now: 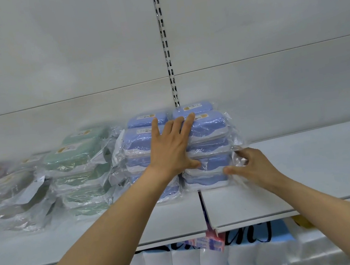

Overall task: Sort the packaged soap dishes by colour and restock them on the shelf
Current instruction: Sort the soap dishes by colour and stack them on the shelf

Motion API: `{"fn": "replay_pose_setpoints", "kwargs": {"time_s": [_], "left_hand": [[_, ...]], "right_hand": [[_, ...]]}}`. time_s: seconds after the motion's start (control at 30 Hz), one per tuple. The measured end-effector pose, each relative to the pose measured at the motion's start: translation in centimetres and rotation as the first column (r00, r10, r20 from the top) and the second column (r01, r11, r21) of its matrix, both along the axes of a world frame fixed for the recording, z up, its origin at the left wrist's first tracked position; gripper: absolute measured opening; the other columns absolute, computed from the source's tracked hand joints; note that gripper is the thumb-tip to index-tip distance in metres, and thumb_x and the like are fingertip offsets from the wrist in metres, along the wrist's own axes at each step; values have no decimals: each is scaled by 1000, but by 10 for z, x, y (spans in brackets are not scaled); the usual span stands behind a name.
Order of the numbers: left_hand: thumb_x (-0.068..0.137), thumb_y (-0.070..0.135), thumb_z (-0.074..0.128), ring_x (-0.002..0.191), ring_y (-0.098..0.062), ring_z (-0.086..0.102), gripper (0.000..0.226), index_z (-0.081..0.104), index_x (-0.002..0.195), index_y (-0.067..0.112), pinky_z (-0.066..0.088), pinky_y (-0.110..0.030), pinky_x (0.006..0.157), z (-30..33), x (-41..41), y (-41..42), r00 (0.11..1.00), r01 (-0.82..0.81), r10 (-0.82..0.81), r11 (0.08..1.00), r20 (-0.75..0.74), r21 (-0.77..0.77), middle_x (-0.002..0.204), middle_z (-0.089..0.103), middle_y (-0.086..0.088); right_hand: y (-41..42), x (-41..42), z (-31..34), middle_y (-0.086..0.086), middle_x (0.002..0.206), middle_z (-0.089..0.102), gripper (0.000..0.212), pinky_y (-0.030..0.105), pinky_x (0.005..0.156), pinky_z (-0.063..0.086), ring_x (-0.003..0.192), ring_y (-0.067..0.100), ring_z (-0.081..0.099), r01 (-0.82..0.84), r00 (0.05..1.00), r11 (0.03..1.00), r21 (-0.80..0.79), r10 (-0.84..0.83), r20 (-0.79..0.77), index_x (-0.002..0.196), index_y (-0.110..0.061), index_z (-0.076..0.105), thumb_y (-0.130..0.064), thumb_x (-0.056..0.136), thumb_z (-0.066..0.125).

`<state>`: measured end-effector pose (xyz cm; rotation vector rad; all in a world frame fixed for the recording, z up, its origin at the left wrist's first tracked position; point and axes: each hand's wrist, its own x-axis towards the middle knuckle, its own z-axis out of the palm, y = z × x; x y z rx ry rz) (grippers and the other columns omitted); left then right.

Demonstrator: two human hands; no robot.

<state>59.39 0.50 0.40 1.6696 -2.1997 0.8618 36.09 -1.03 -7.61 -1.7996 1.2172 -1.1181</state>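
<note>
Blue packaged soap dishes (209, 126) stand in two stacks at the middle of the white shelf (305, 172). My left hand (171, 145) lies flat with straight fingers across the front of both blue stacks. My right hand (252, 165) grips the lower right side of the right blue stack, fingers curled into the clear wrapping. Green packaged soap dishes (74, 157) are piled to the left of the blue ones. Further left lies a blurred pile of greyish and pinkish packs (3, 186).
A slotted metal upright (165, 46) runs up the white back panel behind the blue stacks. The shelf continues to the right of the stacks. Below the shelf sit wrapped white paper rolls (206, 259) and a hanging pink tag (213, 241).
</note>
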Motion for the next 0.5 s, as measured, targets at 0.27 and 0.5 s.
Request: {"fn": "replay_pose_setpoints", "kwargs": {"time_s": [0.27,0.5], "left_hand": [[61,75,71,132,-23,40,125,6,156,26,14,-58,117,5,-2,2,1000,-21,22,999,-5,42,149,32,4],[61,72,74,142,-22,29,129,-4,155,31,6,-57,119,16,-3,7,996,15,0,985,-90,171,156,21,6]], "right_hand": [[1,9,10,-16,106,70,46,22,86,51,102,5,65,-93,996,996,-1,93,11,114,-31,65,-23,73,85],[5,18,41,-1,160,9,118,41,113,28,146,22,14,10,949,777,-630,-207,-240,152,-34,16,-52,60,87]]}}
